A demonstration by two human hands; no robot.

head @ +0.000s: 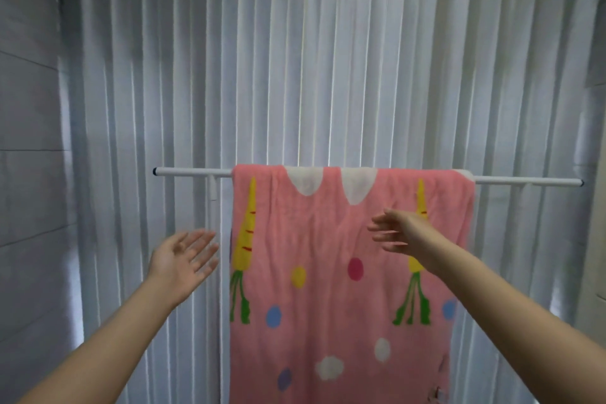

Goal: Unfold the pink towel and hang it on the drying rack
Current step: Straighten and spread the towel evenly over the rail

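Observation:
The pink towel (328,298), printed with carrots and coloured dots, hangs unfolded over the white bar of the drying rack (190,172) and drapes down past the bottom of the view. My left hand (183,259) is open, palm up, just left of the towel's left edge and apart from it. My right hand (398,231) is open with fingers spread in front of the towel's upper right part, holding nothing; whether it touches the cloth I cannot tell.
A white pleated curtain (295,59) fills the background behind the rack. A grey panelled wall (26,108) stands on the left. The rack's white upright post (213,193) runs down beside the towel's left edge.

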